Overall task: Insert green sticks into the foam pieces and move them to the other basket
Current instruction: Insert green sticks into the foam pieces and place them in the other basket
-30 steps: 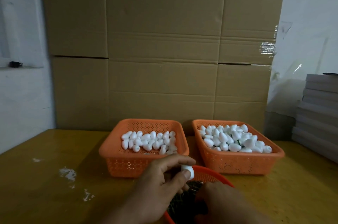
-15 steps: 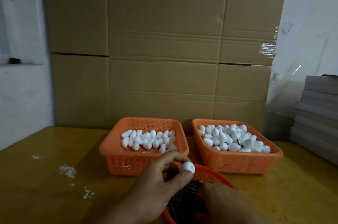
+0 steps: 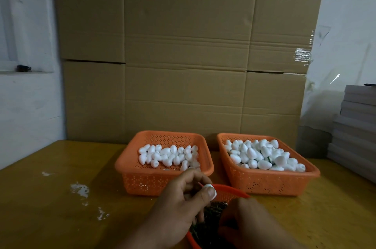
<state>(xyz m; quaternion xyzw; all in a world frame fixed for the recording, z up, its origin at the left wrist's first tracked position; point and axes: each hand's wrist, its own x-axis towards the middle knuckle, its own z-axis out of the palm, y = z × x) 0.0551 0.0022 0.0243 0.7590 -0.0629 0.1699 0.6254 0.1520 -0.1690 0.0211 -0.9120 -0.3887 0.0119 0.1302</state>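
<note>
My left hand (image 3: 179, 200) pinches a white foam piece (image 3: 210, 188) between thumb and fingers above a round orange basket (image 3: 232, 190) full of dark green sticks (image 3: 211, 214). My right hand (image 3: 250, 222) reaches down into those sticks, fingers curled; what it holds is hidden. Behind stand two rectangular orange baskets: the left basket (image 3: 130, 169) holds plain foam pieces, and the right basket (image 3: 305, 179) holds foam pieces with bits of green stick showing among them.
The yellow wooden table (image 3: 50, 208) carries white foam crumbs (image 3: 80, 189) at the left. Large cardboard boxes (image 3: 183, 65) form a wall behind the baskets. A stack of grey boards (image 3: 358, 130) stands at the right edge.
My left hand has turned the foam piece slightly, so the thumb covers more of it. My right hand stays in the sticks.
</note>
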